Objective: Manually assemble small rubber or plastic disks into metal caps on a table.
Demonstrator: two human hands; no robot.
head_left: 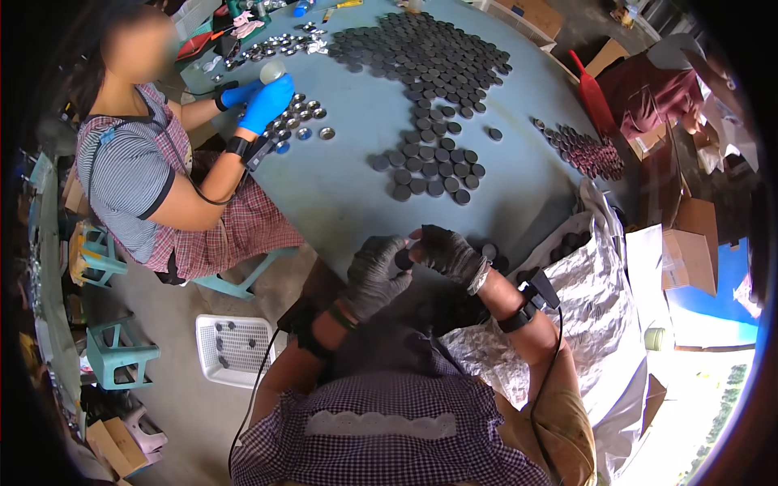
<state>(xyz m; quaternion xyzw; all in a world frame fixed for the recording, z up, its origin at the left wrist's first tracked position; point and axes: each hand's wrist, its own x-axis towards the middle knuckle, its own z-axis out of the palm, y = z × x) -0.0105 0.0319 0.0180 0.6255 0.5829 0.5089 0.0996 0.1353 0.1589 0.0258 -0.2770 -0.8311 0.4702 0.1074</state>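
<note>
A small black round disc point(403, 259) is held between my two hands, just off the near edge of the table. My left hand point(376, 274), in a grey glove, has its fingers closed about the disc from the left. From the right, my right hand point(447, 254), also gloved, pinches at the disc's edge with its fingertips; part of that grip is hidden. A loose group of similar black discs point(429, 168) lies on the blue-grey table point(340, 178) ahead of my hands. A few more dark discs point(491, 253) sit close behind my right wrist.
A large spread of black discs point(421, 53) covers the far table. On the left, a co-worker's blue-gloved hand point(270, 104) holds a pale round piece near shiny metal cups point(300, 117). A silvery sack point(567, 296) drapes at my right. A white basket point(212, 375) stands on the floor.
</note>
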